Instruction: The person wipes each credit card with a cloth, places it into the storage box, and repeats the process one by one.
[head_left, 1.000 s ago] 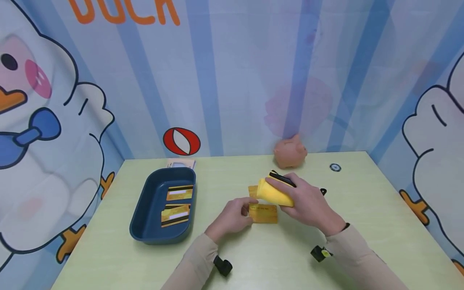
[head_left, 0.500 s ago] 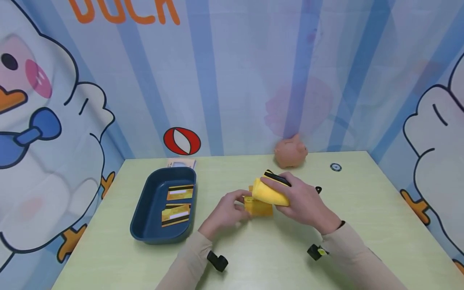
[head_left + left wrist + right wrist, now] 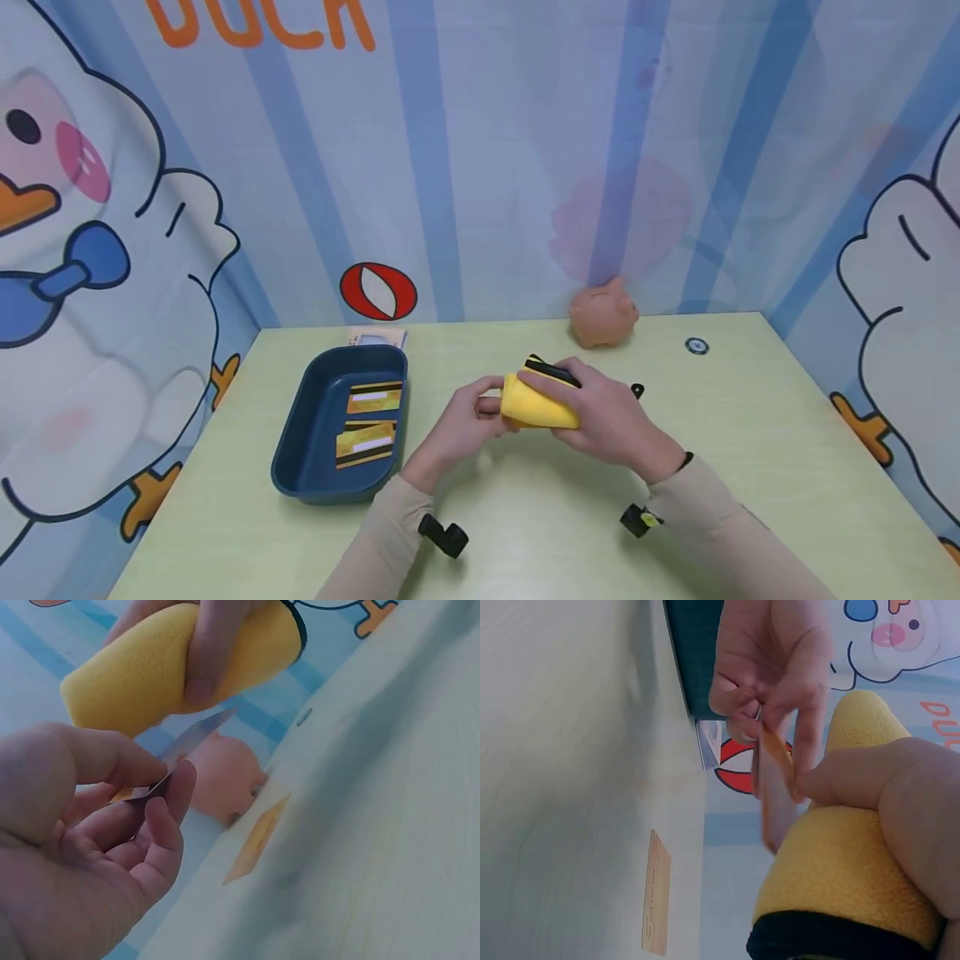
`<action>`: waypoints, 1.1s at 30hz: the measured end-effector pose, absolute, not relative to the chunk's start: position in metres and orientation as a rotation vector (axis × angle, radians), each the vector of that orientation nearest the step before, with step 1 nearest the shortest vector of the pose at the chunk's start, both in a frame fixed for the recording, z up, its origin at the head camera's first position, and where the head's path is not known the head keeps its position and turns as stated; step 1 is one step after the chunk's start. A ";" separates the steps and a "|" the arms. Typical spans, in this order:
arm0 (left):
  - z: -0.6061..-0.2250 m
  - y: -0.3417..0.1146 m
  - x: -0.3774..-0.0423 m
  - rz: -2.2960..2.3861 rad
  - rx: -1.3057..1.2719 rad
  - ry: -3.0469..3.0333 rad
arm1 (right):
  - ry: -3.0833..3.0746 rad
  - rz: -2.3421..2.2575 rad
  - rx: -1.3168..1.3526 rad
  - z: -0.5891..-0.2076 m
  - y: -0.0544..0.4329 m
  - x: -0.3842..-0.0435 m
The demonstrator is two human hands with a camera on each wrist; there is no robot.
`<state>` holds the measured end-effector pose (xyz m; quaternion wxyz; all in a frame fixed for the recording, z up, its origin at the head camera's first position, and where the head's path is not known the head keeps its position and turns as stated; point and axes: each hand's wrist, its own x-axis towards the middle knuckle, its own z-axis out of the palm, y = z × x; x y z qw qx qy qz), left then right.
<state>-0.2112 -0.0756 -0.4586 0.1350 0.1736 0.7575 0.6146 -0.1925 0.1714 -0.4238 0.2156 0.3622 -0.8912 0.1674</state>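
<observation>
My left hand [image 3: 468, 421] pinches a gold card [image 3: 196, 739] between thumb and fingers, raised above the table; in the right wrist view the card [image 3: 778, 799] is seen nearly edge-on. A folded yellow cloth [image 3: 538, 404] with black trim is gripped in my right hand [image 3: 611, 417], and a small black loop [image 3: 637, 390] sticks out behind that hand. The cloth sits right at the held card and covers most of it in the head view. Another gold card [image 3: 259, 840] lies on the table beneath, hidden by the cloth and hands in the head view.
A dark blue tray [image 3: 294, 454] with several gold cards [image 3: 365, 444] stands at left. Behind it lies a flat printed paper [image 3: 377, 337]. A pink piggy bank [image 3: 603, 315] and a round disc [image 3: 697, 346] are near the table's back edge.
The left hand has lifted the near card off the table and brought it up to the cloth. The right hand has moved left with the cloth.
</observation>
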 end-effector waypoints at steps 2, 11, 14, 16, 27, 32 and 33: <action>-0.457 -0.076 -0.210 1.807 0.511 2.156 | -2.471 0.463 1.014 -0.425 0.169 -0.193; -0.452 -0.078 -0.208 1.856 0.534 2.043 | -2.497 0.440 1.037 -0.423 0.164 -0.191; -0.451 -0.077 -0.207 1.888 0.532 2.003 | -2.496 0.426 1.037 -0.421 0.163 -0.191; -0.450 -0.076 -0.207 1.919 0.530 1.964 | -2.495 0.416 1.041 -0.419 0.162 -0.191; -0.444 -0.071 -0.204 2.013 0.556 1.882 | -2.499 0.368 1.031 -0.415 0.160 -0.190; -0.440 -0.072 -0.201 2.001 0.581 1.932 | -2.483 0.363 1.037 -0.415 0.159 -0.190; -0.439 -0.072 -0.201 1.998 0.580 1.941 | -2.481 0.363 1.039 -0.415 0.159 -0.190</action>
